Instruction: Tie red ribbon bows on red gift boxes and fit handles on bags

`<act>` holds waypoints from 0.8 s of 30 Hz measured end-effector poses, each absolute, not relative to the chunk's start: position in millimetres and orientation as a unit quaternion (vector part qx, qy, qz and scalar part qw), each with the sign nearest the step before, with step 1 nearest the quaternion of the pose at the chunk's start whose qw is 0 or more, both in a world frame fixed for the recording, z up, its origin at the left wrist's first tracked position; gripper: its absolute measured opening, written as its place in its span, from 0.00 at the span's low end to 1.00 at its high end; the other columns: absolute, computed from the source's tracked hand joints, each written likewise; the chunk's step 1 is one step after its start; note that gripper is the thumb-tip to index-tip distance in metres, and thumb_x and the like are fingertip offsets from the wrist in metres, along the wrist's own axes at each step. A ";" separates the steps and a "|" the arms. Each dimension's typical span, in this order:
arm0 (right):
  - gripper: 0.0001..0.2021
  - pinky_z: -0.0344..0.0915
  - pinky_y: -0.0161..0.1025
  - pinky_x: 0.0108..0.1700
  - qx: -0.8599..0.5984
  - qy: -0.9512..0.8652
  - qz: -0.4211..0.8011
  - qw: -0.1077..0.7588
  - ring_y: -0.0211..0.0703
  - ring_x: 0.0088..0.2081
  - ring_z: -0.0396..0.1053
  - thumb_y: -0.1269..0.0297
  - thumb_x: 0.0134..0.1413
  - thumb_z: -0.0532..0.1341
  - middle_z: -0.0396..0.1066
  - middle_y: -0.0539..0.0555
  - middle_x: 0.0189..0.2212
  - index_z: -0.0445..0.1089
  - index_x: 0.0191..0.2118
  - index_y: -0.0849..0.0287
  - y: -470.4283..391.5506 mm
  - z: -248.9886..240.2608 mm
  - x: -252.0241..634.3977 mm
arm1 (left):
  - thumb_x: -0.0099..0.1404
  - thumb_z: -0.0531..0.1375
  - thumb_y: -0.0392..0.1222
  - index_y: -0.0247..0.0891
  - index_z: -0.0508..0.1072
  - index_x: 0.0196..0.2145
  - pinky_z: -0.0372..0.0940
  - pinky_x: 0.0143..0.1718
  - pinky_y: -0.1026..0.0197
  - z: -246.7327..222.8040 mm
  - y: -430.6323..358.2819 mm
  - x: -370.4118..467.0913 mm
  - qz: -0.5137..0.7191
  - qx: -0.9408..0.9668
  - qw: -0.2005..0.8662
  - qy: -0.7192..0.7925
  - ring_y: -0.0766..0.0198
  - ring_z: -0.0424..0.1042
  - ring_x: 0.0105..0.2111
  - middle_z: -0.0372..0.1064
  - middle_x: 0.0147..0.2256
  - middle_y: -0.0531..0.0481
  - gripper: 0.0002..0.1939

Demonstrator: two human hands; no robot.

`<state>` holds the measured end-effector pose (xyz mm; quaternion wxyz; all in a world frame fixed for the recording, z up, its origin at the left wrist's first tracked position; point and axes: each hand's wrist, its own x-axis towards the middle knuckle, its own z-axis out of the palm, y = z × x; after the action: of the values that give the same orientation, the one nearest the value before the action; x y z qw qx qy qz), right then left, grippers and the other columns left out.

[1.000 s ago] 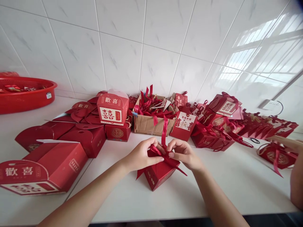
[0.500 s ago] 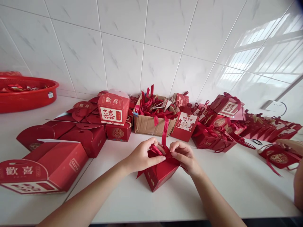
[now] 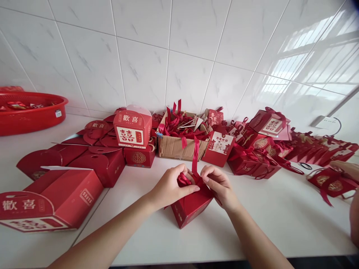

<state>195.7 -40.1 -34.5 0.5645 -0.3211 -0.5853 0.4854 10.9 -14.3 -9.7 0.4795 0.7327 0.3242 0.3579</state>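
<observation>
A small red box [image 3: 191, 207] rests on the white table in front of me, with a red ribbon [image 3: 195, 156] at its top. One ribbon end stands upright between my hands. My left hand [image 3: 171, 186] is closed on a bunched loop of the ribbon at the box's left side. On the right side, my right hand [image 3: 220, 186] pinches the ribbon near its crossing, thumb against forefinger. Part of the box top is hidden behind my fingers.
Behind stands a cardboard box [image 3: 175, 148] full of ribbons and tags. Red gift boxes [image 3: 81, 186] fill the left; more boxes [image 3: 254, 160] stand right. A red basin [image 3: 30, 117] is far left. Another person's hand [image 3: 346, 168] touches a red box at far right.
The ribbon loop in my left hand is more bunched, and the ribbon tail at the box's left shows less. The other person's hand and box at far right have shifted slightly.
</observation>
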 end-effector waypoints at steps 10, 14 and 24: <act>0.08 0.55 0.35 0.30 -0.287 -0.531 0.537 0.589 0.36 0.28 0.57 0.61 0.50 0.66 0.60 0.48 0.26 0.67 0.29 0.56 -39.0 -29.7 195.4 | 0.54 0.65 0.41 0.39 0.63 0.29 0.66 0.38 0.59 -8.1 -15.2 11.4 0.348 0.761 0.443 0.322 0.61 0.73 0.34 0.75 0.32 0.51 0.12; 0.08 0.53 0.35 0.31 -0.263 -0.501 0.549 0.615 0.36 0.27 0.55 0.64 0.47 0.67 0.60 0.48 0.25 0.66 0.26 0.56 -35.8 -29.5 195.0 | 0.55 0.65 0.41 0.39 0.63 0.28 0.65 0.39 0.57 -7.5 -15.2 11.9 0.340 0.774 0.425 0.323 0.60 0.72 0.35 0.75 0.32 0.50 0.11; 0.13 0.52 0.35 0.32 -0.248 -0.471 0.565 0.630 0.37 0.28 0.53 0.67 0.47 0.67 0.57 0.47 0.23 0.60 0.24 0.56 -31.6 -33.4 198.5 | 0.50 0.66 0.40 0.40 0.59 0.24 0.60 0.48 0.49 -8.8 -14.3 12.3 0.338 0.783 0.370 0.369 0.52 0.68 0.43 0.72 0.33 0.47 0.15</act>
<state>198.5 -31.6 -33.4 0.6305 -0.2477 -0.4706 0.5654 12.3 -14.3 -8.8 0.3703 0.7830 0.3687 0.3375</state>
